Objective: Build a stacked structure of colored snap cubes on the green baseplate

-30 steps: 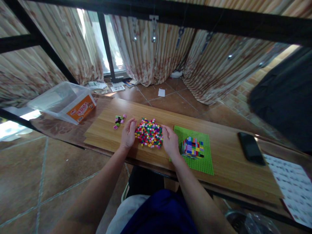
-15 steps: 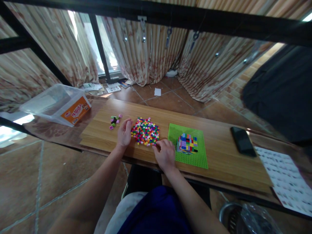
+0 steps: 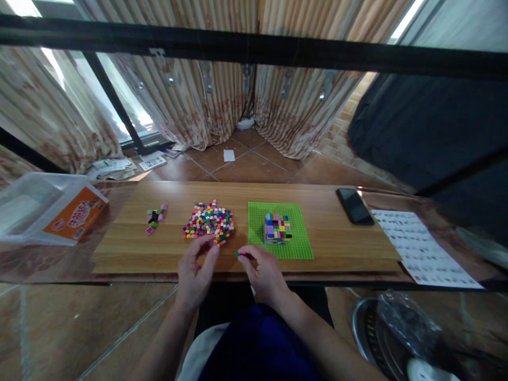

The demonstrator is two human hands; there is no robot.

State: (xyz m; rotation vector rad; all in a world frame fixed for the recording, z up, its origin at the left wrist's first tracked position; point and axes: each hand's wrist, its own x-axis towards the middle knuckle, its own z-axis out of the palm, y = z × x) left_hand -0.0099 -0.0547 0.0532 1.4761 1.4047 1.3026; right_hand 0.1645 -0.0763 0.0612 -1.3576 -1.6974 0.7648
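Observation:
A heap of small coloured bricks [image 3: 209, 221] lies on the wooden board [image 3: 337, 238]. To its right a green baseplate [image 3: 280, 236] carries a multicoloured brick block [image 3: 277, 228]. My right hand [image 3: 262, 271] is near the board's front edge, pinching a small green brick [image 3: 237, 254] between thumb and forefinger. My left hand [image 3: 195, 270] hovers just left of it, fingers curled, with nothing visible in them. Several loose purple, green and black bricks [image 3: 154, 216] lie apart at the left.
A clear plastic tub with an orange label [image 3: 51, 214] sits at the far left. A black phone [image 3: 354, 206] and a printed sheet [image 3: 420, 246] lie at the right. A metal bowl with a plastic bag [image 3: 392, 330] stands on the floor, lower right.
Both hands have drawn back from the brick heap to the board's front edge. My right hand now pinches a green brick. The camera has swung to the right.

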